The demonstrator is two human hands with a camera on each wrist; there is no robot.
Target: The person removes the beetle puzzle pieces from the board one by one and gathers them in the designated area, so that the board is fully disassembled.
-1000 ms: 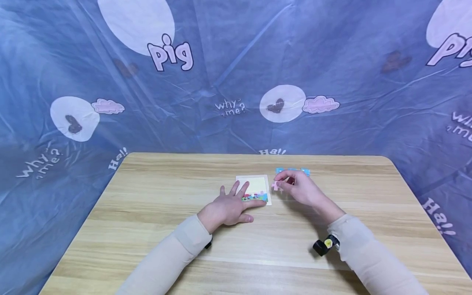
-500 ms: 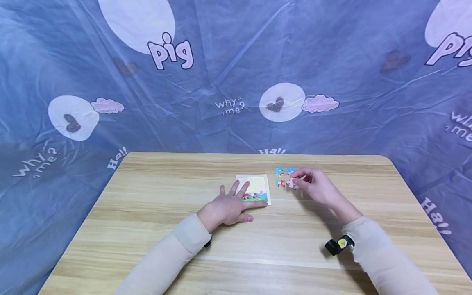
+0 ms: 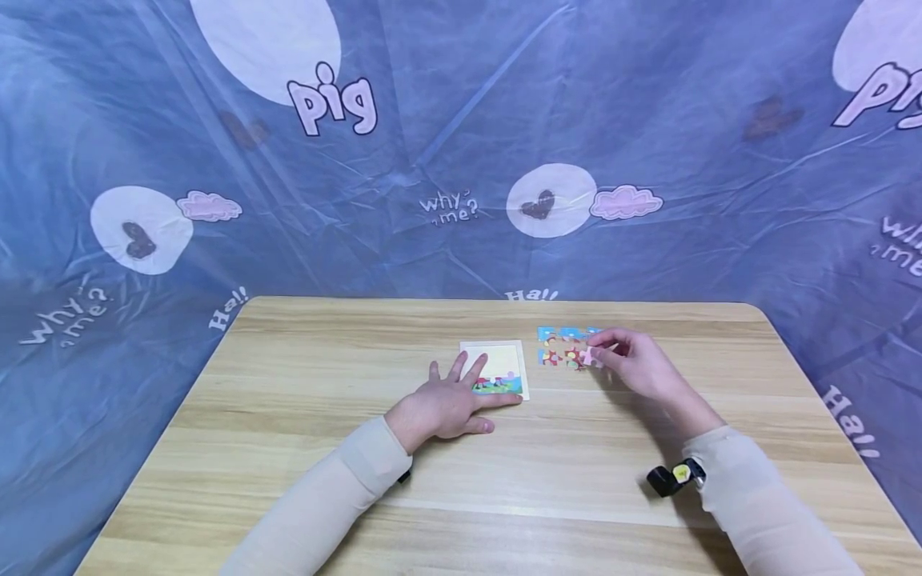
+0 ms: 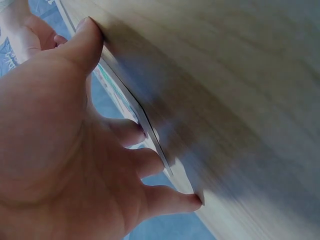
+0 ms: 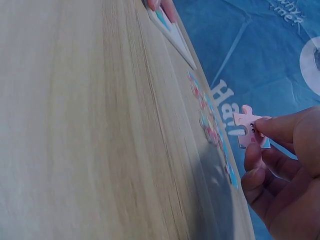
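Pink and pinched between thumb and fingertips, a single puzzle piece (image 5: 248,131) is held by the right hand (image 3: 637,364) just at the right end of the loose pieces (image 3: 565,346) laid out on the table (image 3: 302,448). A second ago the same piece was being carried close beside the puzzle board (image 3: 497,368); since then it has been moved rightward, away from the board and over to the cluster, more of which has been uncovered as the hand has shifted along it. From this it may be judged that the piece is being set among the removed ones rather than fitted into the board, though whether it already touches the table cannot be told.

The left hand (image 3: 450,400) has not moved: its fingers are kept spread and straight, pressed flat on the board's near left part, so that the board is steadied. A strip of assembled picture is left along the board's near edge, the rest being bare. A blue printed cloth (image 3: 432,144) is hung behind the table.
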